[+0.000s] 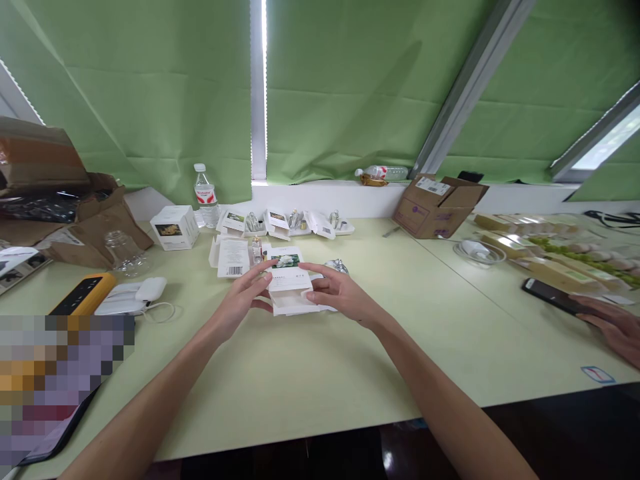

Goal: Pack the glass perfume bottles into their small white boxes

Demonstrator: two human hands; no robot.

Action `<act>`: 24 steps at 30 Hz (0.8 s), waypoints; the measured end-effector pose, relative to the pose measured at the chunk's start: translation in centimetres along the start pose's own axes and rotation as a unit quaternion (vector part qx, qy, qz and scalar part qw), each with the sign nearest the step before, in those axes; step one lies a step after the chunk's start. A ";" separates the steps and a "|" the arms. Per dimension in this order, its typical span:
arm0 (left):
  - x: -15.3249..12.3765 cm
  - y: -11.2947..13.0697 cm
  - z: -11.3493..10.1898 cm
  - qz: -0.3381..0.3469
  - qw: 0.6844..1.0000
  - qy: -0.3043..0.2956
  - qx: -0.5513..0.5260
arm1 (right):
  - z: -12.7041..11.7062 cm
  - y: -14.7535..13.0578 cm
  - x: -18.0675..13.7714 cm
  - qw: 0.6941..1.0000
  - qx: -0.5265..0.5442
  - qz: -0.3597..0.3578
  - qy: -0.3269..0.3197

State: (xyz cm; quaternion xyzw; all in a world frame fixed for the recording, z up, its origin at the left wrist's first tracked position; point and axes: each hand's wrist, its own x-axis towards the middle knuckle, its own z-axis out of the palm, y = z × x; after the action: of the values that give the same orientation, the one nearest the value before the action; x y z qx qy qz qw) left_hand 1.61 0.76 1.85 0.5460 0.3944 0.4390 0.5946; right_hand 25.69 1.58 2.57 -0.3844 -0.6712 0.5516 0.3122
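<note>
Near the middle of the pale table [310,387], with 12 o'clock pointing away toward the green blinds [350,87], a white carton [290,283] sat between the person's 2 hands. The left hand [243,293] was at the carton's 9 o'clock side and the right hand [346,298] at its 3 o'clock side; both touched it, so neither was nearer. Each was closed on its own edge, fingertips and thumb against the card, the left's lower fingers partly hidden by it. The carton's long axis seemed to run from 12 to 6 o'clock, across the line joining the hands, with its flower-printed panel [286,261] toward 12 and a gaping hollow toward 6, facing the wearer. From the right hand, a shiny silver item [337,265], partly covered by the fingers, lay just beyond at 12 o'clock. From the held carton, an opened carton with a barcode [233,257] lay near at 10 o'clock, a small bottle [257,249] beside it. Well apart at 3 o'clock, another person's hand [613,323] rested by a dark phone [553,297].
</note>
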 end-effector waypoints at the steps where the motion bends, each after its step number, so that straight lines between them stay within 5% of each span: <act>1: -0.1 0.1 0.0 0.002 1.000 -0.008 -0.008 | -0.1 -0.1 0.0 1.000 0.000 0.001 0.001; 8: -0.3 0.3 -0.1 0.004 0.996 -0.086 -0.030 | -0.4 -0.2 -0.2 1.000 0.006 0.013 0.014; 24: -0.3 0.4 0.0 0.000 0.998 -0.053 0.024 | -0.2 -0.3 -0.2 1.000 -0.007 0.008 0.008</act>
State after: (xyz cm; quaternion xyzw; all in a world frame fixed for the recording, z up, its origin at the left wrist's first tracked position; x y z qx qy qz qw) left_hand 1.50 0.48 2.23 0.5824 0.3726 0.3996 0.6019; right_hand 25.88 1.43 2.94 -0.3963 -0.6695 0.5465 0.3101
